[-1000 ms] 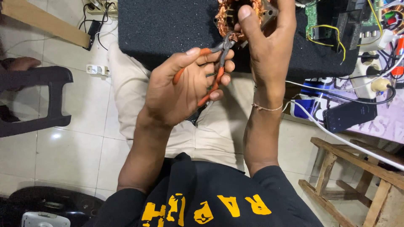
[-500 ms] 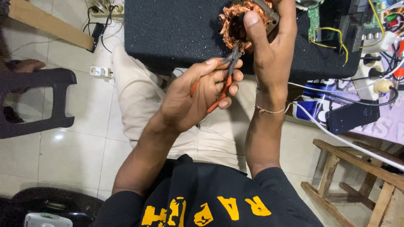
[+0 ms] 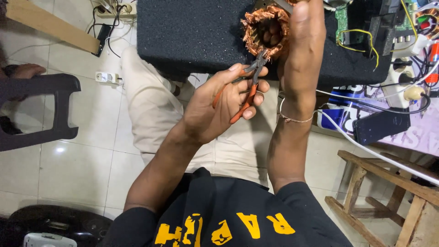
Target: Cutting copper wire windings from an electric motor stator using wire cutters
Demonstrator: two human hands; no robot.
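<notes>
Above a seated person's lap, at twelve o'clock in the head view, the right hand (image 3: 302,55) grips a motor stator (image 3: 266,31) with frayed copper windings, fingers wrapped closed around its body and holding it over a black padded surface (image 3: 192,32); the left hand (image 3: 219,107) is closed on orange-handled pliers (image 3: 249,87), the nose touching the coil's lower edge at about six o'clock, jaws seemingly nearly together, though whether they pinch a strand cannot be told; judged from this, the work goes best with the stator held steady and wires taken a few at a time, pulling straight so the tool does not slip toward the holding fingers; a circuit board (image 3: 350,20) lies at two o'clock, a black plastic stool (image 3: 39,110) at nine.
</notes>
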